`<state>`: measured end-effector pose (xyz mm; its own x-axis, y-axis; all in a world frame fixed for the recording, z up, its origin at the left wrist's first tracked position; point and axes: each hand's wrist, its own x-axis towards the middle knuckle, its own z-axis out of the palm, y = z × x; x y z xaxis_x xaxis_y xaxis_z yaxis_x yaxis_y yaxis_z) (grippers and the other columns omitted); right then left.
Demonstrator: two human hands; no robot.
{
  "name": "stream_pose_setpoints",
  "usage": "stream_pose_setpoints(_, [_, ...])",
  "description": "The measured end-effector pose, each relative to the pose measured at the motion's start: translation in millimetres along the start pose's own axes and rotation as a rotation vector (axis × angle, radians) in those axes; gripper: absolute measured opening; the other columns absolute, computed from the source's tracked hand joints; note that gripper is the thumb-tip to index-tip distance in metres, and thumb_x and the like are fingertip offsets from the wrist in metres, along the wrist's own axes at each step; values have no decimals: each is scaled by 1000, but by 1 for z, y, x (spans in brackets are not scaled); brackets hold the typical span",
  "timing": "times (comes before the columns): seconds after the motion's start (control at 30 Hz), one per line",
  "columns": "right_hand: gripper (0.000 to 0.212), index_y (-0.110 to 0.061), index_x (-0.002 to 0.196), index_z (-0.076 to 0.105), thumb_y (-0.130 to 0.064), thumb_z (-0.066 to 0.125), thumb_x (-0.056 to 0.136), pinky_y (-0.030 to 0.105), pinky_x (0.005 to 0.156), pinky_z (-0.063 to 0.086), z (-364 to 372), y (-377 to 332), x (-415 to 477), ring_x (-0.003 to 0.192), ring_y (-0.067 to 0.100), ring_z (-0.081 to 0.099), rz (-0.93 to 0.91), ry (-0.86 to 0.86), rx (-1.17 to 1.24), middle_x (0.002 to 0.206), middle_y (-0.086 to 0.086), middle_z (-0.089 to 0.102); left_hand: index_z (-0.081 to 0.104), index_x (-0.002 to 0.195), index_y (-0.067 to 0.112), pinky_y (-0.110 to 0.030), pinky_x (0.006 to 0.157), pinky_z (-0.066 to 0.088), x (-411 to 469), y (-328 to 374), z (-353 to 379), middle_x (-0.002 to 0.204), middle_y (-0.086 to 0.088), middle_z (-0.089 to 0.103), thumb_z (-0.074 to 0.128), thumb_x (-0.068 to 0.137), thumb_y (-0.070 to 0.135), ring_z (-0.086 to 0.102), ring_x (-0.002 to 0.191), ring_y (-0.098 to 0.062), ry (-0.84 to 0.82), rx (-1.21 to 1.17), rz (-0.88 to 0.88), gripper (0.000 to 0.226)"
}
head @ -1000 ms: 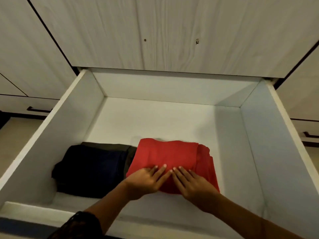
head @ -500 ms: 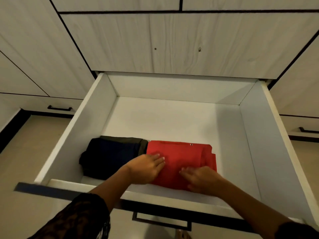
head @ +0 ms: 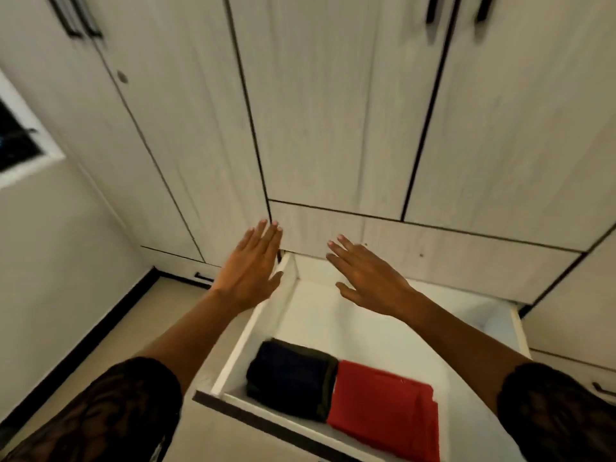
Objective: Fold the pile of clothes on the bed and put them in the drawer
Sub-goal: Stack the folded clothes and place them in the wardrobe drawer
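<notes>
Both hands are empty. The left hand [head: 248,268], centre-left of the frame, is flat with its fingers straight and together, grasping nothing. The right hand [head: 370,278], centre, is the same but with its fingers slightly spread. Both are raised above the far end of the drawer [head: 253,331], palms down, in front of the wardrobe panel [head: 333,111]. It is not clear whether the fingertips touch the panel.

The drawer is pulled open, lower centre. Two folded items lie inside, side by side and touching, at the near end against the front wall. The dark folded garment [head: 290,375] is on the left and the red folded garment [head: 380,405] on the right. Packing them tight at the front probably leaves the bare rear half free for more pieces.

With open palms lifted clear of the clothes, the placing step looks done for these two, and nothing is pinned or smoothed now.

The bed and pile are out of view, so how much is left cannot be told. The likely next move is to fetch another item, or to shut the drawer if the pile is finished.

The black lace sleeves [head: 110,411] are at the bottom corners and the beige floor [head: 186,315] at the lower left. The upper part of the frame is blurred.
</notes>
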<state>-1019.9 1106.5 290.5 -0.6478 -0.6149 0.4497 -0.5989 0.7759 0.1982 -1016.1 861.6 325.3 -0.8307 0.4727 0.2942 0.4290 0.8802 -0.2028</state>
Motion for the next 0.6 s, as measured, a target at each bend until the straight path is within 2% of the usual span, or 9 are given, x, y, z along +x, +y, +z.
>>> stream_pose_setpoints(0.03, [59, -2, 117, 63, -28, 82, 67, 44, 92, 48, -16, -6, 24, 122, 33, 53, -24, 50, 1, 129, 17, 58, -1, 146, 1, -36, 115, -6, -5, -18, -21, 151, -13, -10, 43, 96, 38, -8, 143, -27, 31, 0, -59, 76])
stream_pose_setpoints(0.1, [58, -3, 117, 64, -29, 81, 68, 45, 93, 47, -53, -24, 70, 122, 33, 53, -122, 114, 11, 129, 17, 58, 17, 144, -5, -42, 116, 9, -25, -53, -77, 153, -21, 14, 57, 90, 32, 9, 143, -34, 89, 36, -182, 77])
stream_pose_setpoints(0.17, [57, -3, 117, 64, -29, 80, 68, 46, 94, 46, -89, -48, 111, 123, 33, 52, -234, 181, 17, 129, 17, 58, 27, 141, -8, -45, 113, 16, -55, -83, -129, 148, -26, 27, 65, 85, 28, 20, 139, -40, 110, 111, -296, 76])
stream_pose_setpoints(0.37, [63, -2, 125, 58, -32, 76, 73, 51, 99, 42, -169, -129, 183, 127, 35, 47, -396, 388, 90, 134, 18, 52, 33, 138, -10, -48, 112, 20, -154, -116, -232, 146, -27, 31, 69, 80, 28, 23, 138, -41, 150, 325, -580, 78])
stream_pose_setpoints(0.6, [67, -1, 125, 57, -32, 77, 69, 53, 101, 38, -250, -295, 215, 130, 35, 43, -597, 561, 313, 139, 19, 47, 32, 140, -9, -47, 113, 18, -315, -106, -314, 148, -25, 28, 72, 77, 25, 22, 139, -38, 210, 518, -941, 82])
